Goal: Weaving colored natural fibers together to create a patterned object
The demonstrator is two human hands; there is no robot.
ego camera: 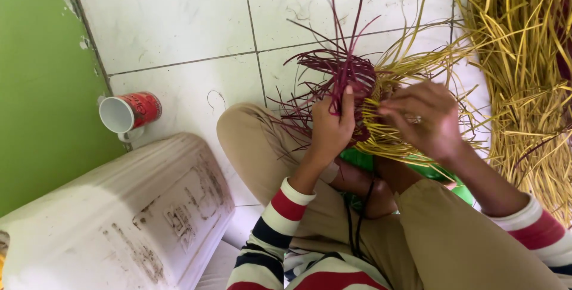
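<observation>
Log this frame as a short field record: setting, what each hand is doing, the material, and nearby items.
setting: white tiled floor beside a green wall; person seated cross-legged
left hand: grips the dark red strips of a half-woven piece
right hand: fingers pinch the yellow strips of the same piece
loose material: pile of yellow strips at the right
nearby: red and white mug lying on its side; white moulded object

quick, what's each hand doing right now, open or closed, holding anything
Left hand: closed on the maroon strands of the woven piece.
Right hand: closed, pinching the yellow strands.
</observation>
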